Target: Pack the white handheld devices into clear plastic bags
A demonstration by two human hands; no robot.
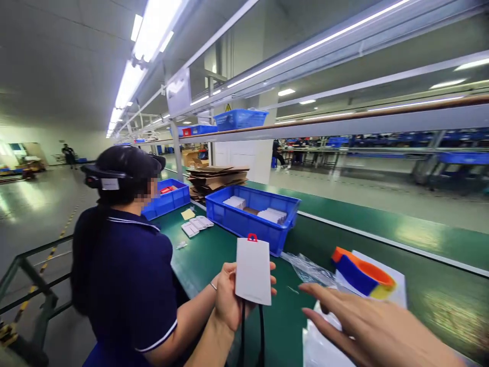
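Note:
My left hand (226,302) grips a white flat rectangular case (252,270), upright with its broad face toward me. A red loop (252,237) sticks out of the case's top edge, and two black straps (262,331) hang below it. To the right, my right hand (367,323) is open with fingers apart and nothing in them. It hovers near white plastic bags (315,344), partly covering them. Beyond it an orange, blue and yellow ring (362,275), like a tape roll, lies on a white sheet (399,285).
A co-worker in dark blue (126,275) sits close on my left. Ahead, a blue bin (244,221) holds white pieces; more white pieces (196,225) lie on the green bench (214,255). Flattened cardboard (217,178) is stacked behind. A shelf (344,122) runs above.

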